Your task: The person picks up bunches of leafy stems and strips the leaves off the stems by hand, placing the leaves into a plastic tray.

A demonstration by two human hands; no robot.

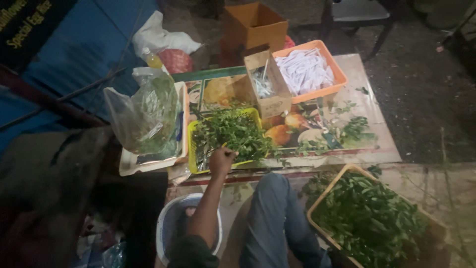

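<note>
I'm looking down now, and one hand (221, 160) is out in front of me, reaching from near centre into the yellow tray (192, 144). Which hand it is I can't say for sure from this angle; it reads as my left, coming up beside my blue-trousered knee (270, 198). The fingers (229, 154) are curled closed on a bunch of green leafy sprigs (233, 131) heaped in that tray, right at its near edge. My other hand is out of sight.

The tray sits on a low surface covered with a printed food picture (292, 129). Just left of it, touching, is a pale tray (130, 164) carrying a clear plastic bag (144, 116) with greens inside. Beyond the yellow tray stands a small cardboard box (267, 84), and right of that an orange basket (333, 67) full of white slips. Farther back, a bigger brown carton (255, 25). Loose sprigs (354, 129) lie scattered on the right of the picture sheet.

Near right, on the ground, a wide tan basket (317, 206) is piled with dark leaves. Near left of my arm, a white bucket (166, 226).
</note>
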